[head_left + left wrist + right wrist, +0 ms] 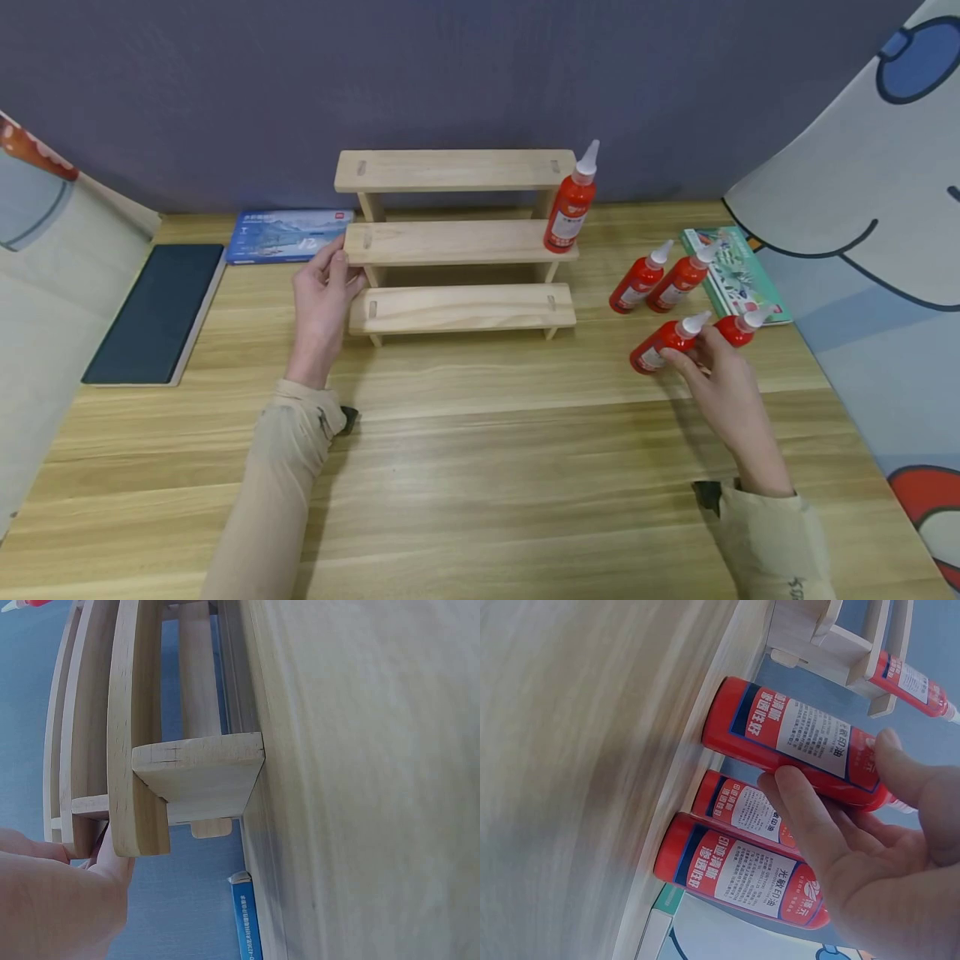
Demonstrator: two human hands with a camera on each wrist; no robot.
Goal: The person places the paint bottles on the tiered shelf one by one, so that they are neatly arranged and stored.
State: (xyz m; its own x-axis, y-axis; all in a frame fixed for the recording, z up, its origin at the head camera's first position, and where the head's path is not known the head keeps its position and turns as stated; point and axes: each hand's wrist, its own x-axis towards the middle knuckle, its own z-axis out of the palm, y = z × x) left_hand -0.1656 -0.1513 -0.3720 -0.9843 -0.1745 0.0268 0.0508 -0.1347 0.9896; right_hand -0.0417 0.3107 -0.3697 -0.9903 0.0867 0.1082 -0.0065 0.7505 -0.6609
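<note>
Your right hand (722,385) pinches red bottle (662,342) at frame right; your left hand (321,293) grips wooden rack (457,242), left of centre.

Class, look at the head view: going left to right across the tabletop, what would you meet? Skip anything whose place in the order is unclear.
Dark notebook → flat blue package → wooden stand → red bottle at the stand's right end → red bottle in the right hand → green book.
</note>
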